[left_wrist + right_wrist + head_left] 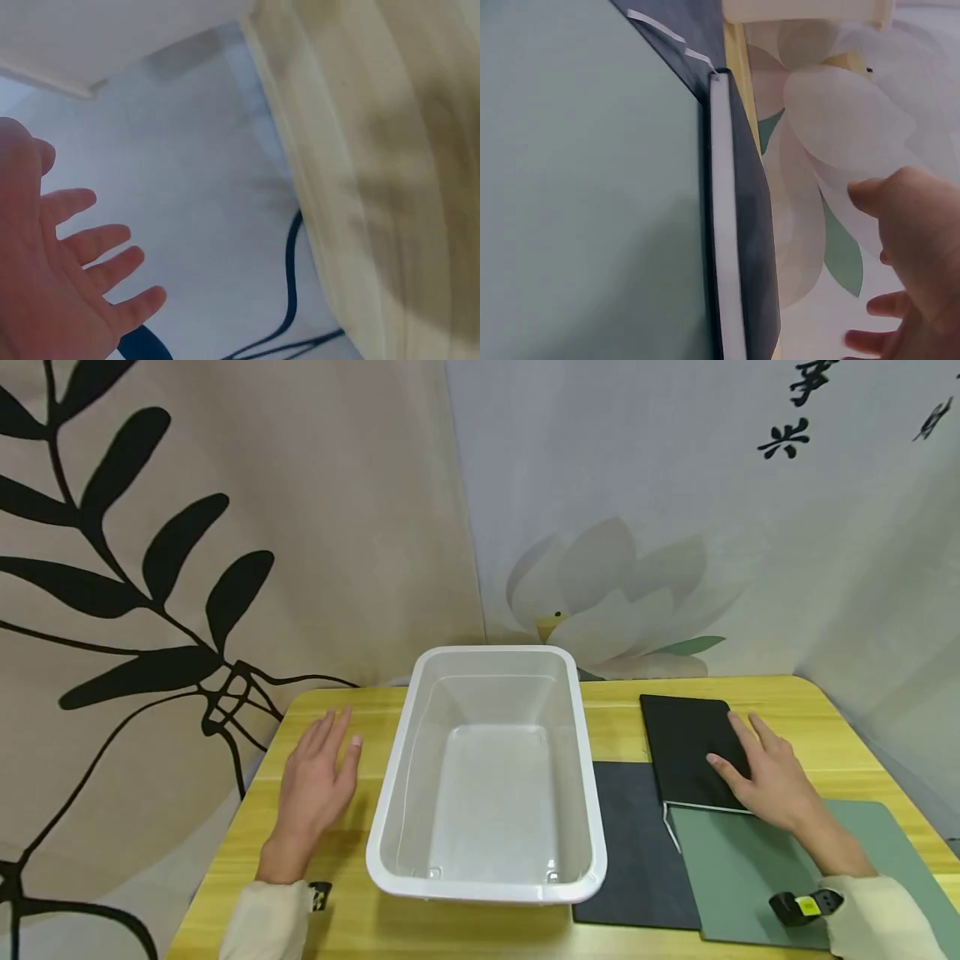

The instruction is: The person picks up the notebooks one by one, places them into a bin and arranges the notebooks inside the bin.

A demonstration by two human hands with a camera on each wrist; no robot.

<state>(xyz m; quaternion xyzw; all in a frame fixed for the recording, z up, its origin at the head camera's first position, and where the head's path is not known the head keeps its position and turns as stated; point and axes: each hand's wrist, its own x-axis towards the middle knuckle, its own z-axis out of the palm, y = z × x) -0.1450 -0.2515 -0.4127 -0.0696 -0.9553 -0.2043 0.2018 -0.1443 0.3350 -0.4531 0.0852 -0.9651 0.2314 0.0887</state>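
My left hand [315,785] is held over the table's left side with its fingers extended, left of a white plastic tub [487,890]. In the left wrist view, nothing is in that hand [60,277]. On the right, my other hand [772,781] reaches over a black notebook [686,747], fingers spread and loosely bent. The right wrist view shows that hand [922,232] apart from the notebook's white page edge [724,195]. A pale ribbon [670,827] trails from the notebook, which lies partly on a green flat sheet or cover [757,893] and a dark grey one [637,852].
The tub stands mid-table, its inside bare. A yellow wood-grain table [795,718] has a rounded far right corner. Behind it hang printed curtains [360,527] with black leaves and a pale flower. Dark watch-like straps [798,908] sit at the wrists.
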